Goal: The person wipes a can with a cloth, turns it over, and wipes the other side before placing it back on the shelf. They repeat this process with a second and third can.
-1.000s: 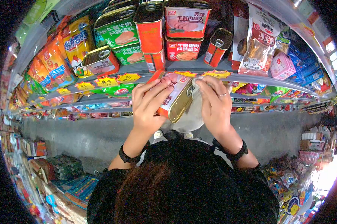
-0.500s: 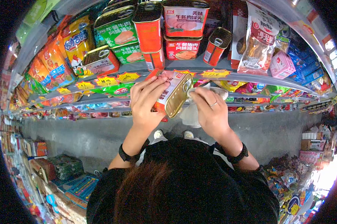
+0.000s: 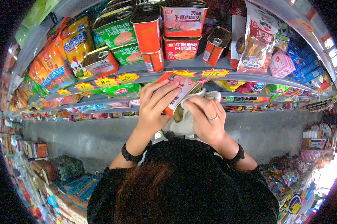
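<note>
Tilted in front of the shelf edge is a red luncheon meat can [image 3: 180, 93], its label facing up and its metal end turned right. My left hand [image 3: 155, 100] wraps round its left side, fingers across the label. My right hand [image 3: 207, 117], with a ring on one finger, grips a whitish cloth [image 3: 187, 121] and presses it against the can's metal end. The cloth covers part of that end and hangs below it.
Upright red cans [image 3: 183, 18] and green cans [image 3: 114, 28] stand stacked on the shelf [image 3: 168, 66]. A single red can [image 3: 215, 44] stands right of them. Another can [image 3: 100, 61] lies at the left, beside snack bags [image 3: 51, 69]. Yellow price tags [image 3: 185, 73] line the edge.
The cloth has moved left onto the can's metal end, covering part of it. My left hand and the can have shifted slightly right.
</note>
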Demonstrator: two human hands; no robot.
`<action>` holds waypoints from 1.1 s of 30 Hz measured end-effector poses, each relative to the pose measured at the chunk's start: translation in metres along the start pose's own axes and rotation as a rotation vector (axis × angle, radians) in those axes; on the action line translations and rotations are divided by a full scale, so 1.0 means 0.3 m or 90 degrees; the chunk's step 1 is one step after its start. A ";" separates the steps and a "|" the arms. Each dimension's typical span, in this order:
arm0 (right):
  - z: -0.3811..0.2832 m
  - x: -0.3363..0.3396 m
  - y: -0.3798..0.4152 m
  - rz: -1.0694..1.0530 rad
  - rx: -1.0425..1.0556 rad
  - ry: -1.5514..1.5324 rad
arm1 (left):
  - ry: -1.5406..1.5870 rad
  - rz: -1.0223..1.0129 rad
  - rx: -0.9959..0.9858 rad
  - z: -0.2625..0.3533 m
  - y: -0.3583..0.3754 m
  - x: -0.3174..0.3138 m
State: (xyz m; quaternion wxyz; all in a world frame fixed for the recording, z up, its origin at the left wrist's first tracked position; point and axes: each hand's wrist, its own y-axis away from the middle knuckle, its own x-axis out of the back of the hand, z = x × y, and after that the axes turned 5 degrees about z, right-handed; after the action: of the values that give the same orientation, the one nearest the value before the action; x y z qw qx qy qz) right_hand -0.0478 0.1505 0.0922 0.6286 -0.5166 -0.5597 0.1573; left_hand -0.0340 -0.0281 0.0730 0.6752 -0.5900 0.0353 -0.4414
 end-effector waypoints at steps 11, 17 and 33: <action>0.166 0.028 -0.010 0.086 -0.302 -0.020 | 0.486 0.021 0.561 0.023 0.007 0.044; 0.189 0.051 -0.031 0.022 -0.290 -0.184 | 0.619 -0.188 0.639 -0.028 0.058 0.010; 0.195 -0.021 0.165 0.013 -0.707 -0.742 | 0.963 -0.143 0.800 0.077 0.134 -0.142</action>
State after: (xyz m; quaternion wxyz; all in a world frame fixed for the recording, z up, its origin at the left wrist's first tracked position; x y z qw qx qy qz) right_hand -0.0819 0.1938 0.0386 -0.1143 -0.5936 -0.7896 0.1059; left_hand -0.0244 0.0134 0.0264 0.6193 0.3132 0.1601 -0.7020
